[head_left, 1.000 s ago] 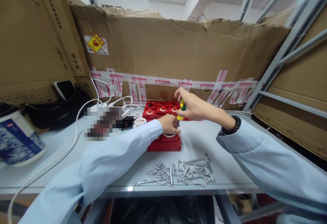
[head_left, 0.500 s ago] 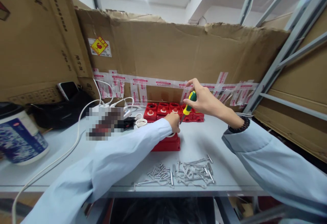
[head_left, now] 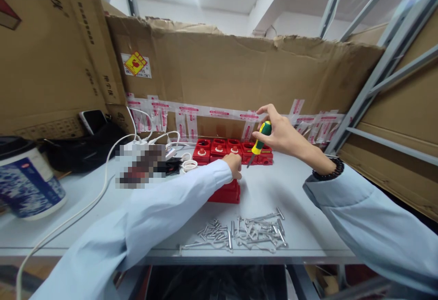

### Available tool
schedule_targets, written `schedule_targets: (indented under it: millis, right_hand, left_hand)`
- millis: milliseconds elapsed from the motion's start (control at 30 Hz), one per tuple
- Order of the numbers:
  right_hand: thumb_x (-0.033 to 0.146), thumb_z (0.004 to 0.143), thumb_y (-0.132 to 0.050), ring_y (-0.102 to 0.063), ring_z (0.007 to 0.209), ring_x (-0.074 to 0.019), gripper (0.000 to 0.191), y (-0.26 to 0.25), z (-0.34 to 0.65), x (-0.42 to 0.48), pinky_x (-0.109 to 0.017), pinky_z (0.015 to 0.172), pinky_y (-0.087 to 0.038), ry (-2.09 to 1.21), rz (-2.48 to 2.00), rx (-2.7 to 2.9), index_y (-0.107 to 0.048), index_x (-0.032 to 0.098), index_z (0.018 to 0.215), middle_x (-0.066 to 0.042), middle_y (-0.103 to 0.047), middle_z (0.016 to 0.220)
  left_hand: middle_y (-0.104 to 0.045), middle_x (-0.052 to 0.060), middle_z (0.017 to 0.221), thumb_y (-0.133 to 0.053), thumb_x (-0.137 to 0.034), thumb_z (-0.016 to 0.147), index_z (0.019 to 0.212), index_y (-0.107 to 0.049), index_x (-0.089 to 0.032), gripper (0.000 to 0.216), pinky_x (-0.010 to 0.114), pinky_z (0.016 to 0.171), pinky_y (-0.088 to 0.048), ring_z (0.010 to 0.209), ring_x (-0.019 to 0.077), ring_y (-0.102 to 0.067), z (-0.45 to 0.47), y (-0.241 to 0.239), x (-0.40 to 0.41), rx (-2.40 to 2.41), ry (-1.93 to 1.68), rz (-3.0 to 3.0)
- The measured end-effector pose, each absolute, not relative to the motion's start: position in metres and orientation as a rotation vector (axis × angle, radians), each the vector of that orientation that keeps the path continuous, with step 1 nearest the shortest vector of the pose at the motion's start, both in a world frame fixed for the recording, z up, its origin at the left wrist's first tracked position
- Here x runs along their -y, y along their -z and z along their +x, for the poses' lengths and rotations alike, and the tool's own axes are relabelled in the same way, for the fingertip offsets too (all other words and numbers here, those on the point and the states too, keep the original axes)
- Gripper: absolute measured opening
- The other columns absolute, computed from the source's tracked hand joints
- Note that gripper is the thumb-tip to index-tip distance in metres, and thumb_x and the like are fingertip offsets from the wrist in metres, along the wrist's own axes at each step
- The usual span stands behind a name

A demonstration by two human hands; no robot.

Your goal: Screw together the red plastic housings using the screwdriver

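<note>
My right hand (head_left: pixel 278 131) is closed around the yellow-and-green handle of a screwdriver (head_left: pixel 262 140). Its metal shaft slants down and left, the tip just right of my left hand and apart from it. My left hand (head_left: pixel 233 164) is curled over the top of a red box (head_left: pixel 225 193) standing on the table. The forearm and fingers cover the box's upper part, so the exact grip is partly hidden. Behind the hands stands a row of similar red boxes (head_left: pixel 219 148), some with a red knob and white ring on top.
Near the table's front edge lie loose screws (head_left: pixel 214 230) and metal pins with small chains (head_left: pixel 262 231). White rings (head_left: pixel 189 166) sit left of the boxes, by cables and a power strip (head_left: pixel 171 153). A large cup (head_left: pixel 29 179) and black bag (head_left: pixel 82 149) stand left; cardboard (head_left: pixel 219 72) walls the back.
My right hand has moved right with the screwdriver, drawing its tip away from my left hand. My left hand has barely shifted at the red box.
</note>
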State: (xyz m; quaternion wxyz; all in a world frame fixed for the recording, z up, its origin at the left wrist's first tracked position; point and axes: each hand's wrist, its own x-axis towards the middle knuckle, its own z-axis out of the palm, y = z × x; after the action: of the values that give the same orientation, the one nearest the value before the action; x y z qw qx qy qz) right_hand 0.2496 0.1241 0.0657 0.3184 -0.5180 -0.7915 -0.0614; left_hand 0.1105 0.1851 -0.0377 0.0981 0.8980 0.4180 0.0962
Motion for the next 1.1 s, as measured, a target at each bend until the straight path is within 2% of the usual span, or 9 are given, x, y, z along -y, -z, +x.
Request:
schedule_targets:
  millis: [167, 333, 500, 667, 833, 933, 1000, 1033, 1100]
  right_hand:
    - [0.025, 0.072, -0.059, -0.057, 0.066, -0.0165, 0.042, -0.064, 0.253, -0.125, -0.031, 0.065, -0.044, 0.167, -1.372, 2.086, -0.038, 0.02, 0.108, -0.002, -0.061, 0.078]
    - [0.026, 0.072, -0.059, -0.056, 0.064, -0.016, 0.043, -0.064, 0.255, -0.126, -0.031, 0.065, -0.044, 0.194, -1.365, 2.071, -0.038, 0.02, 0.109, -0.001, -0.06, 0.077]
    - [0.025, 0.072, -0.059, -0.054, 0.061, -0.015, 0.043, -0.061, 0.247, -0.125, -0.029, 0.061, -0.042, 0.209, -1.367, 2.099, -0.039, 0.019, 0.11, 0.001, -0.057, 0.071]
    - [0.024, 0.073, -0.058, -0.054, 0.063, -0.0146, 0.042, -0.061, 0.237, -0.126, -0.029, 0.062, -0.042, 0.178, -1.335, 2.143, -0.039, 0.019, 0.111, -0.001, -0.058, 0.076]
    - [0.023, 0.074, -0.058, -0.052, 0.061, -0.0136, 0.04, -0.062, 0.234, -0.124, -0.028, 0.061, -0.04, 0.178, -1.31, 2.136, -0.041, 0.019, 0.109, 0.001, -0.057, 0.072]
    - [0.023, 0.076, -0.057, -0.049, 0.057, -0.0125, 0.036, -0.061, 0.23, -0.124, -0.027, 0.059, -0.038, 0.183, -1.274, 2.105, -0.041, 0.019, 0.108, 0.004, -0.053, 0.064]
    - [0.024, 0.078, -0.056, -0.048, 0.055, -0.0114, 0.032, -0.06, 0.225, -0.124, -0.027, 0.059, -0.038, 0.192, -1.213, 2.081, -0.042, 0.019, 0.106, 0.004, -0.051, 0.062]
    - [0.024, 0.078, -0.055, -0.046, 0.054, -0.0108, 0.029, -0.059, 0.221, -0.124, -0.027, 0.059, -0.038, 0.194, -1.177, 2.068, -0.043, 0.019, 0.104, 0.005, -0.05, 0.062]
    - [0.025, 0.08, -0.055, -0.044, 0.053, -0.0095, 0.025, -0.057, 0.212, -0.125, -0.026, 0.058, -0.037, 0.178, -1.109, 2.049, -0.045, 0.018, 0.101, 0.005, -0.048, 0.061]
  left_hand:
    - [-0.069, 0.005, 0.07, -0.062, -0.007, 0.063, 0.071, -0.069, -0.015, 0.014, 0.026, 0.069, -0.048, 0.075, 0.0206, -0.065, 0.107, 0.027, -0.186, -1.232, -0.384, 2.673]
    - [-0.069, 0.003, 0.076, -0.056, -0.016, 0.076, 0.085, -0.068, -0.016, 0.015, 0.021, 0.066, -0.045, 0.07, 0.0146, -0.062, 0.073, 0.01, -0.162, -1.036, -0.447, 2.694]
    - [-0.068, 0.004, 0.08, -0.057, -0.014, 0.078, 0.088, -0.065, -0.015, 0.013, 0.019, 0.063, -0.043, 0.067, 0.0123, -0.059, 0.034, 0.032, -0.113, -0.625, -0.308, 2.625]
    - [-0.068, 0.002, 0.079, -0.063, -0.014, 0.076, 0.091, -0.062, -0.016, 0.016, 0.021, 0.059, -0.039, 0.058, 0.0099, -0.053, 0.028, 0.061, -0.098, -0.714, -0.142, 2.61]
    - [-0.067, 0.0, 0.076, -0.063, -0.023, 0.077, 0.089, -0.06, -0.017, 0.014, 0.021, 0.058, -0.037, 0.057, 0.01, -0.051, 0.025, 0.057, -0.104, -0.699, -0.189, 2.619]
    - [-0.062, 0.001, 0.075, -0.055, -0.02, 0.079, 0.086, -0.058, -0.016, 0.008, 0.022, 0.062, -0.04, 0.062, 0.0116, -0.051, 0.013, 0.045, -0.112, -0.696, -0.361, 2.644]
    - [-0.058, 0.003, 0.082, -0.054, -0.023, 0.079, 0.09, -0.055, -0.016, 0.013, 0.026, 0.071, -0.042, 0.072, 0.0147, -0.052, 0.001, 0.043, -0.124, -0.76, -0.558, 2.662]
    - [-0.057, 0.005, 0.087, -0.054, -0.026, 0.078, 0.092, -0.052, -0.016, 0.018, 0.029, 0.074, -0.043, 0.078, 0.0168, -0.052, -0.005, 0.045, -0.131, -0.802, -0.655, 2.663]
    - [-0.053, 0.01, 0.104, -0.061, -0.036, 0.073, 0.108, -0.046, -0.016, 0.042, 0.037, 0.085, -0.042, 0.093, 0.0222, -0.05, -0.016, 0.056, -0.148, -0.886, -0.798, 2.628]
